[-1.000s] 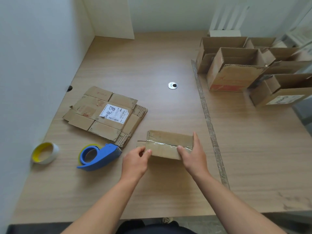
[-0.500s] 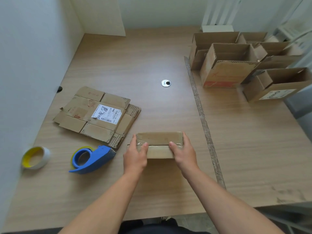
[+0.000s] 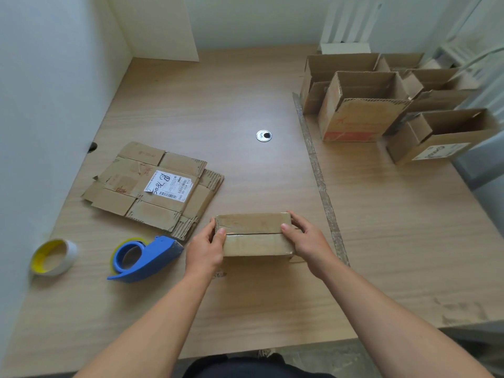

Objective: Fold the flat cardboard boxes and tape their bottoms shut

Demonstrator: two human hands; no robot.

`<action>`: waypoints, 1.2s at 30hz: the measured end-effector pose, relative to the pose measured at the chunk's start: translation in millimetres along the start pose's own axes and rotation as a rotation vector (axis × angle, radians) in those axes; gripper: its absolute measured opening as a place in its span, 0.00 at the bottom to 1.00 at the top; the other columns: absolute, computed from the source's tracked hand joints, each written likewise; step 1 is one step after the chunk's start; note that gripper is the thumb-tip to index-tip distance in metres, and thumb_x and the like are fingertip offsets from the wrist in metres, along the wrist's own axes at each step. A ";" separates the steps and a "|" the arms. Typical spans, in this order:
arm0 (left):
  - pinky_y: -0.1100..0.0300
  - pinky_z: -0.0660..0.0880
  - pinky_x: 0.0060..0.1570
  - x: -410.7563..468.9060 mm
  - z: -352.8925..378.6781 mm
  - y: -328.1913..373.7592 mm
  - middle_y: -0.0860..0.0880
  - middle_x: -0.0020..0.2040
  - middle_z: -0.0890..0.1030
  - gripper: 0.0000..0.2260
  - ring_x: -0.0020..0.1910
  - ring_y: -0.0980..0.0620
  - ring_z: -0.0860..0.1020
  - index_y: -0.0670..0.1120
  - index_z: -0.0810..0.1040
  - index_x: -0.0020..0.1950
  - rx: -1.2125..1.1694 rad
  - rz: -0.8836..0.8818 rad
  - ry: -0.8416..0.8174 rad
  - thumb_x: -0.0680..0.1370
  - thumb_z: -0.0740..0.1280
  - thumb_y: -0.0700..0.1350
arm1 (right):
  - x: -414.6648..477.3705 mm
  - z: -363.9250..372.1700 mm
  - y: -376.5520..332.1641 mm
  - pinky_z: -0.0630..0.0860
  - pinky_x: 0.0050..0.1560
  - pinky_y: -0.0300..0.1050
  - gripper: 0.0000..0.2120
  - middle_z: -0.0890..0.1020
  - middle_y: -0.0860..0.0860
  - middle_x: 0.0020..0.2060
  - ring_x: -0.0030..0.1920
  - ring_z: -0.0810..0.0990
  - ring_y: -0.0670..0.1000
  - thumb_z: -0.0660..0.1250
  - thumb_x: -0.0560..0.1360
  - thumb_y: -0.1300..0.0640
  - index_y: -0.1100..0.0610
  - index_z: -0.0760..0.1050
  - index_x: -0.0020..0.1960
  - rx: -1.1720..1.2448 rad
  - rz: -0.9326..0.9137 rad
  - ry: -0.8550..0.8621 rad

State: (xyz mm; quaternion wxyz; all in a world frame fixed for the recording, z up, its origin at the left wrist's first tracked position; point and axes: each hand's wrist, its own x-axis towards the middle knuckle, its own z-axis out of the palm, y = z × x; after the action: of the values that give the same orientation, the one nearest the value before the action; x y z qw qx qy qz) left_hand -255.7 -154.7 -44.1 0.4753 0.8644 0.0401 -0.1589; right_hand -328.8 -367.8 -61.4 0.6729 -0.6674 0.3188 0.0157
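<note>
A small folded cardboard box [image 3: 253, 234] stands on the wooden table [image 3: 212, 105] near the front, bottom side up, with clear tape along its middle seam. My left hand [image 3: 206, 248] grips its left end, thumb on top. My right hand [image 3: 305, 240] grips its right end the same way. A stack of flat cardboard boxes [image 3: 155, 186] with a white shipping label lies to the left. A blue tape dispenser [image 3: 141, 257] rests on the table just left of my left hand.
A yellow-cored tape roll [image 3: 53, 257] sits at the front left. Several folded open boxes [image 3: 362, 110] stand at the back right. A round metal grommet [image 3: 264, 135] is set in the table's middle. White walls close off the left and back.
The box has been squared up and now sits flat with its taped seam on top. My hands moved from pressing on the seam to gripping the two ends.
</note>
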 end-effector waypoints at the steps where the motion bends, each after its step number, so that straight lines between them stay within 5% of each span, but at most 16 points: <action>1: 0.50 0.69 0.70 -0.5 -0.3 0.3 0.49 0.72 0.74 0.22 0.70 0.51 0.71 0.46 0.69 0.75 0.005 0.008 -0.004 0.82 0.64 0.49 | 1.8 -3.8 -2.5 0.78 0.47 0.41 0.23 0.77 0.48 0.64 0.53 0.82 0.45 0.69 0.79 0.57 0.46 0.71 0.72 -0.022 -0.004 -0.032; 6: 0.53 0.65 0.73 -3.2 -4.2 -7.3 0.52 0.74 0.71 0.23 0.72 0.54 0.69 0.49 0.66 0.77 0.005 0.027 -0.072 0.82 0.63 0.49 | 7.8 -10.0 -13.9 0.80 0.43 0.45 0.22 0.76 0.45 0.59 0.49 0.82 0.48 0.67 0.80 0.58 0.46 0.70 0.72 -0.090 -0.009 -0.132; 10: 0.66 0.70 0.64 -11.0 -14.4 -16.6 0.57 0.69 0.75 0.24 0.67 0.61 0.73 0.52 0.67 0.77 -0.073 0.067 -0.173 0.81 0.65 0.42 | 6.4 -2.4 -9.9 0.77 0.63 0.51 0.26 0.79 0.48 0.64 0.58 0.81 0.47 0.71 0.74 0.49 0.43 0.72 0.71 -0.141 -0.042 -0.027; 14: 0.74 0.70 0.50 -20.5 -9.9 -22.1 0.57 0.61 0.80 0.22 0.57 0.65 0.77 0.53 0.71 0.74 -0.013 0.079 -0.080 0.81 0.66 0.43 | -2.9 5.1 -6.2 0.69 0.69 0.42 0.26 0.77 0.45 0.61 0.63 0.75 0.42 0.69 0.78 0.50 0.47 0.69 0.75 -0.198 -0.047 0.067; 18: 0.66 0.68 0.49 -28.9 1.2 -14.1 0.50 0.56 0.80 0.19 0.49 0.57 0.77 0.47 0.74 0.70 -0.030 -0.034 0.128 0.79 0.68 0.48 | -15.0 8.6 -1.8 0.73 0.67 0.51 0.26 0.79 0.49 0.62 0.62 0.78 0.49 0.68 0.78 0.46 0.50 0.70 0.74 -0.165 -0.042 0.175; 23: 0.58 0.73 0.59 -38.4 3.3 -16.8 0.51 0.53 0.83 0.15 0.56 0.51 0.80 0.46 0.81 0.63 -0.034 -0.078 0.170 0.79 0.68 0.50 | -39.0 1.1 17.1 0.75 0.59 0.42 0.15 0.83 0.40 0.52 0.55 0.81 0.41 0.67 0.80 0.51 0.50 0.79 0.66 -0.192 -0.056 0.125; 28: 0.61 0.70 0.55 -38.5 7.2 -18.8 0.52 0.59 0.83 0.15 0.61 0.51 0.79 0.50 0.78 0.68 -0.034 -0.084 0.131 0.81 0.65 0.49 | -43.6 6.5 28.0 0.68 0.70 0.40 0.21 0.78 0.40 0.66 0.67 0.73 0.38 0.65 0.81 0.52 0.48 0.71 0.74 -0.132 -0.069 0.010; 36: 0.63 0.68 0.57 -38.0 18.3 -3.2 0.48 0.61 0.82 0.15 0.58 0.55 0.76 0.42 0.79 0.66 -0.082 -0.140 0.223 0.82 0.63 0.47 | -45.7 25.4 23.4 0.65 0.69 0.35 0.21 0.75 0.47 0.69 0.68 0.71 0.42 0.65 0.81 0.54 0.54 0.70 0.74 -0.136 -0.060 0.188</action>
State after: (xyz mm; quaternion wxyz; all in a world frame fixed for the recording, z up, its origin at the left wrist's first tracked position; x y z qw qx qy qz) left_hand -296.7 -165.1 -43.8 0.4906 0.8516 0.1597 -0.0927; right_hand -365.3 -323.8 -64.0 0.5934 -0.7192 0.3586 -0.0453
